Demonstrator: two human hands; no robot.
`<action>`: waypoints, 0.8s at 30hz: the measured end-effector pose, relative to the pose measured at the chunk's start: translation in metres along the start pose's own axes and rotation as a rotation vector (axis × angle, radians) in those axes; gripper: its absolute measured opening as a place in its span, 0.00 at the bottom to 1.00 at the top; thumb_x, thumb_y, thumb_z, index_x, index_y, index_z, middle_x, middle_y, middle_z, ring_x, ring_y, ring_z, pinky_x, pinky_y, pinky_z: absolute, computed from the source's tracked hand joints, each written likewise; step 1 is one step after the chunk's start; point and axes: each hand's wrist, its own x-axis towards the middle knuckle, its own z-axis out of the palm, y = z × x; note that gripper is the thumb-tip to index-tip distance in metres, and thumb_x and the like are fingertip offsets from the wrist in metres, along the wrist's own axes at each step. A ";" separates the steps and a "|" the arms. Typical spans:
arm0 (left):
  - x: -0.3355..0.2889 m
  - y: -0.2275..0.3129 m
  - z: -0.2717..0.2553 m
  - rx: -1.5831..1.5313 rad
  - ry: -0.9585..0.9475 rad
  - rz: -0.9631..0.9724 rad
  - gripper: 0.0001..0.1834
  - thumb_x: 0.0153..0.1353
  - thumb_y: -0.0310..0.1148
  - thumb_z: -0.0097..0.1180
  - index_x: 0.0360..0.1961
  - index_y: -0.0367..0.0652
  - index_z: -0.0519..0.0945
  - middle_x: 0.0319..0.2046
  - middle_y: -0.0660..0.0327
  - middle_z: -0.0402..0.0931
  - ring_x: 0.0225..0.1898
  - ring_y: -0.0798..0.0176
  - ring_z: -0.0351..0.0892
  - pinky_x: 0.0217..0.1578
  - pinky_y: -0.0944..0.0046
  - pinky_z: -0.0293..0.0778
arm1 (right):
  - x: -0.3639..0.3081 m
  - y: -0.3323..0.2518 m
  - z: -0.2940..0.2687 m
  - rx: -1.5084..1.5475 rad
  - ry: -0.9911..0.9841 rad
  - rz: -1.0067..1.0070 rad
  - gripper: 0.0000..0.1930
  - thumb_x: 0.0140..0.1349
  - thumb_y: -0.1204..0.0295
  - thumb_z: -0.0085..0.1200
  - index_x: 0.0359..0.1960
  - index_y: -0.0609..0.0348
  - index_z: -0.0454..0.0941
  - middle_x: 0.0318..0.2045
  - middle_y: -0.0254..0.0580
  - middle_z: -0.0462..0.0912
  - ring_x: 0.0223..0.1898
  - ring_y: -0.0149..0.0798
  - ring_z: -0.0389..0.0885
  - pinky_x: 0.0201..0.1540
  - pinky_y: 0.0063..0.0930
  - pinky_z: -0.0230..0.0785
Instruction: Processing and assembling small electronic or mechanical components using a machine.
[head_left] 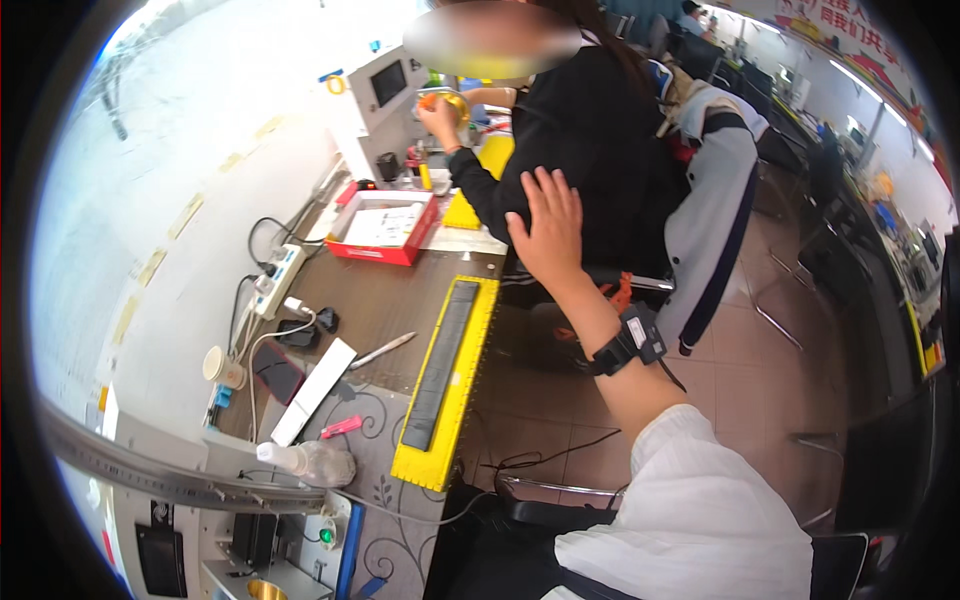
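My right hand (548,230) is up past the far end of the yellow tray (468,350), off to its right. Fingers stretched out and slightly spread, back of the hand toward me, no grasped object visible. Left hand out of frame, can't tell its state.

Nearest thing: the co-worker's black top (605,125), beyond the tray's far end and to its right. It lies directly ahead of my fingers, which overlap its lower side; looks like contact, but the palm is hidden. Its long axis runs roughly upright, fingers pointing up along it. Right is the nearer hand, no question.

Grey strip (440,365) lies lengthwise on the tray, untouched. Red box (375,254) sits left of the tray's far end, white pen (382,350) left of its middle.
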 end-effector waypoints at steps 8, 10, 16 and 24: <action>0.001 -0.001 -0.004 0.045 -0.048 -0.032 0.15 0.64 0.40 0.56 0.33 0.36 0.78 0.26 0.59 0.76 0.26 0.66 0.71 0.28 0.68 0.67 | -0.010 -0.072 -0.123 0.955 0.178 0.152 0.08 0.59 0.76 0.60 0.37 0.61 0.74 0.28 0.36 0.75 0.29 0.29 0.75 0.36 0.23 0.68; -0.002 -0.003 -0.014 0.053 -0.070 -0.049 0.15 0.64 0.40 0.55 0.33 0.36 0.78 0.26 0.60 0.76 0.26 0.66 0.71 0.28 0.68 0.67 | -0.002 -0.086 -0.157 1.099 0.237 0.085 0.11 0.61 0.77 0.59 0.44 0.61 0.74 0.27 0.32 0.73 0.29 0.24 0.73 0.36 0.19 0.66; -0.008 -0.008 -0.023 -0.006 -0.094 -0.049 0.14 0.63 0.40 0.55 0.33 0.36 0.78 0.26 0.60 0.75 0.26 0.66 0.71 0.28 0.68 0.67 | 0.006 -0.070 -0.206 1.101 0.172 0.229 0.34 0.60 0.82 0.57 0.68 0.61 0.57 0.28 0.29 0.73 0.29 0.19 0.69 0.35 0.14 0.63; -0.012 -0.007 -0.038 -0.036 -0.161 -0.029 0.14 0.63 0.40 0.55 0.34 0.37 0.78 0.26 0.60 0.75 0.26 0.66 0.71 0.29 0.68 0.67 | 0.024 -0.048 -0.298 1.148 0.497 0.219 0.38 0.64 0.82 0.50 0.73 0.50 0.46 0.56 0.40 0.68 0.34 0.26 0.72 0.42 0.24 0.68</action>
